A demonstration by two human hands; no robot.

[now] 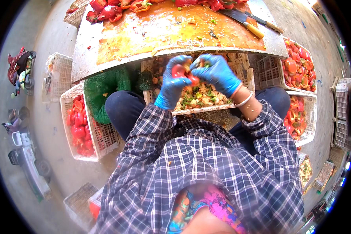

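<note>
A red bell pepper [179,71] is gripped in my left hand [171,85], which wears a blue glove. My right hand [218,74], gloved in blue too, is closed at the pepper's right side, its fingertips around a greenish bit that looks like the pepper's core. Both hands are over a crate [202,109] filled with pale seed cores and green stem scraps. Just beyond them is the front edge of a table [160,39], its orange top wet and strewn with seeds.
Red peppers [109,12] lie along the table's far side, near two knives [241,22]. Crates of red peppers stand at the left [78,128] and right [300,66]. A green mesh sack [99,93] sits beside my left knee. Parked scooters [25,156] stand far left.
</note>
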